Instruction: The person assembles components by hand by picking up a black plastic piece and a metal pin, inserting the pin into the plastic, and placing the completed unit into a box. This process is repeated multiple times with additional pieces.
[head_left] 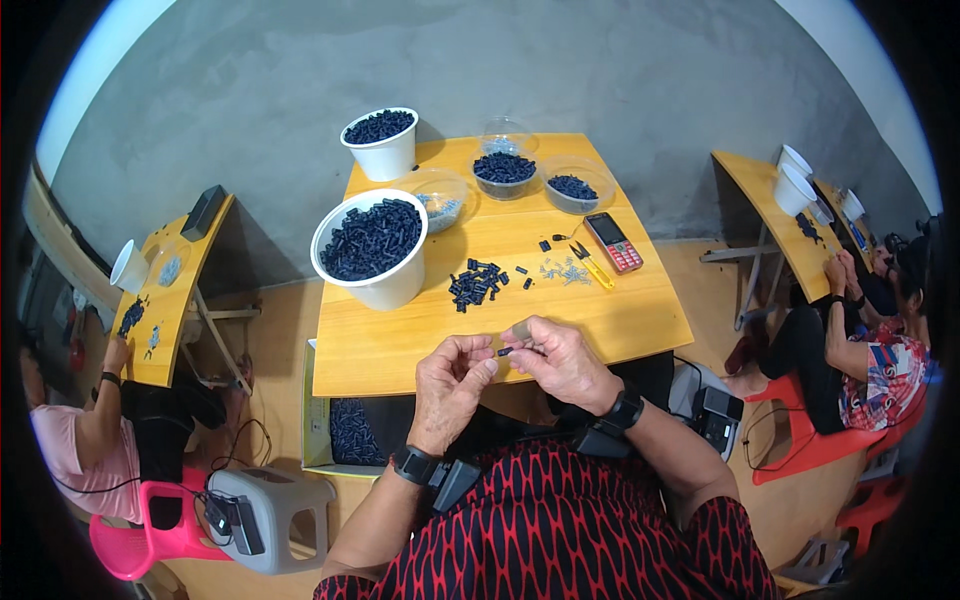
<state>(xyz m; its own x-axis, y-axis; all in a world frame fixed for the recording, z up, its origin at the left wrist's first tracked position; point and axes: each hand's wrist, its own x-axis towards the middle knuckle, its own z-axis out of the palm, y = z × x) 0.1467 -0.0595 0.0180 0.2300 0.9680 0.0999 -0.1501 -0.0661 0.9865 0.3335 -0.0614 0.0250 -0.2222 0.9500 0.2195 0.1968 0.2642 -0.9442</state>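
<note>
Both my hands meet over the near edge of the wooden table (450,345). Between the fingertips of my right hand (565,365) is a small dark plastic piece (504,352); a tan wrap covers one of its fingers. My left hand (450,392) is closed in a pinch right beside that piece, and whatever its fingertips hold is too small to make out. Just beyond lies a loose heap of dark plastic pieces (476,284). Small grey pins (566,271) are scattered to its right, near yellow-handled snips (592,266).
Dark pieces fill two white buckets (385,290) (385,160) at left. Clear tubs (505,188) (573,203) and a tub of grey parts (445,215) stand behind. A red keypad phone (613,243) lies at right. A box of pieces (312,440) sits below. People work at side tables (180,290) (760,210).
</note>
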